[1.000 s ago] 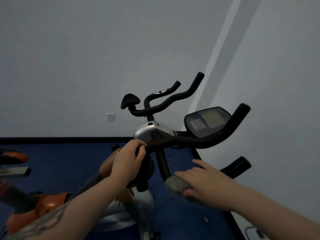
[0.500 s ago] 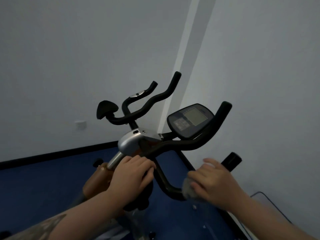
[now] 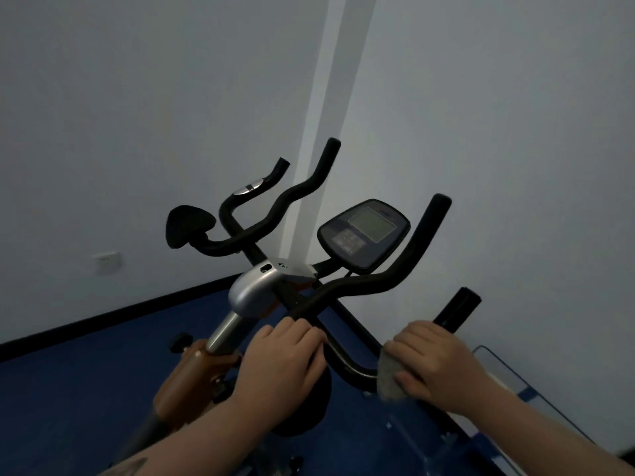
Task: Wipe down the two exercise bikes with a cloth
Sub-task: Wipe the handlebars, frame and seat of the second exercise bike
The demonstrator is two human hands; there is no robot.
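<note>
An exercise bike with black handlebars, a silver stem cover and an orange frame stands before me. Its console faces up at centre right. My left hand grips the near left part of the handlebar by the stem. My right hand wraps a grey cloth around the lower right handlebar tube, just below its black end grip.
The bike stands in a room corner with pale walls and a black skirting over blue floor. A wall socket is at left. A clear-edged panel lies at the right, by the wall.
My right hand with the cloth has slid right and up along the lower handlebar tube toward its end grip. My view has swung towards the corner; the left hand keeps its hold.
</note>
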